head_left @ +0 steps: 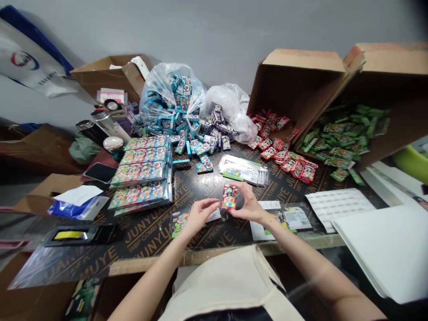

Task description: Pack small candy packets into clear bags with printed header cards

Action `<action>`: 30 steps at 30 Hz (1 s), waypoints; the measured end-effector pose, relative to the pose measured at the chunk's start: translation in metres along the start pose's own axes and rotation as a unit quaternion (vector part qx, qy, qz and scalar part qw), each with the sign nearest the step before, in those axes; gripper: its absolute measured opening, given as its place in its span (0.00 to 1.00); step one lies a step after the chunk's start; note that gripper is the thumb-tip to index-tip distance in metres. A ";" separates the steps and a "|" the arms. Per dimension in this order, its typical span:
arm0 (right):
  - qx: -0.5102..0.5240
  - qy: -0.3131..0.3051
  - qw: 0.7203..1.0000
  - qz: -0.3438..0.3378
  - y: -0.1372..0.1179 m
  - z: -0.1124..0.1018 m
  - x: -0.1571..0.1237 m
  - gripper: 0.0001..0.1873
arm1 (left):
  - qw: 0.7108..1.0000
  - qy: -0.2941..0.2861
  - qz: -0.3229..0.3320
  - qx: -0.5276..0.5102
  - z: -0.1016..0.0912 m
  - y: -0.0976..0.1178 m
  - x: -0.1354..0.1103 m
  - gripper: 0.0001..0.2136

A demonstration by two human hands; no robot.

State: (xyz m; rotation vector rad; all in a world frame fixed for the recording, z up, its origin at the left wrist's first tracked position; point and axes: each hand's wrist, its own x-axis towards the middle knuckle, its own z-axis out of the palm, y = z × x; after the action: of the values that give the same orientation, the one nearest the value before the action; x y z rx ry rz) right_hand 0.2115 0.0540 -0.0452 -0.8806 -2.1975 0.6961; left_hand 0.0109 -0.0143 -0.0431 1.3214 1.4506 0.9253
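In the head view, my right hand (248, 204) grips a small red printed box (229, 197) by its edges, thumb below and fingers above, over the middle of the table. My left hand (202, 216) is just left of it, thumb and fingertips pinched together close to the box's lower left corner. Whether anything thin is in that pinch cannot be made out. Below my left hand lies a printed clear packet (179, 224), partly covered by the hand. Another printed packet (294, 217) lies under my right forearm. A pack of flat printed sleeves (244, 171) lies beyond my hands.
Filled packs (140, 171) are stacked at left, near a tape dispenser (80, 235). Blue boxes (182, 96) spill from a clear bag; purple ones (217, 117) lie beside it. Red boxes (294, 165) and green boxes (344, 138) spill from tipped cartons (301, 62). A label sheet (337, 205) lies at right.
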 end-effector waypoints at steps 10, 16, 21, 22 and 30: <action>0.007 -0.120 0.993 -0.012 0.023 0.016 -0.023 0.41 | 0.928 -0.014 0.147 0.342 -0.019 -0.040 -0.012 0.47; 0.038 -0.096 0.995 -0.003 0.015 0.012 -0.016 0.52 | 0.948 -0.034 0.152 0.278 -0.023 -0.025 -0.010 0.45; 0.007 -0.072 0.997 -0.003 0.007 0.014 -0.021 0.44 | 0.949 0.028 0.131 0.286 -0.017 -0.031 0.003 0.42; -0.003 -0.079 0.997 -0.006 0.014 0.009 -0.018 0.40 | 0.943 0.029 0.138 0.301 -0.014 -0.035 0.007 0.42; -0.323 0.304 0.760 0.476 0.166 -0.172 -0.023 0.28 | 0.876 -0.055 0.173 0.446 -0.014 -0.067 0.022 0.36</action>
State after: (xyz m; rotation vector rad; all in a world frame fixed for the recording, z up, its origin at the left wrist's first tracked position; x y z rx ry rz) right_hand 0.4155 0.1808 -0.0547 -2.2708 -1.2490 -0.0374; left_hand -0.0208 -0.0008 -0.1057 2.3269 1.6420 0.3416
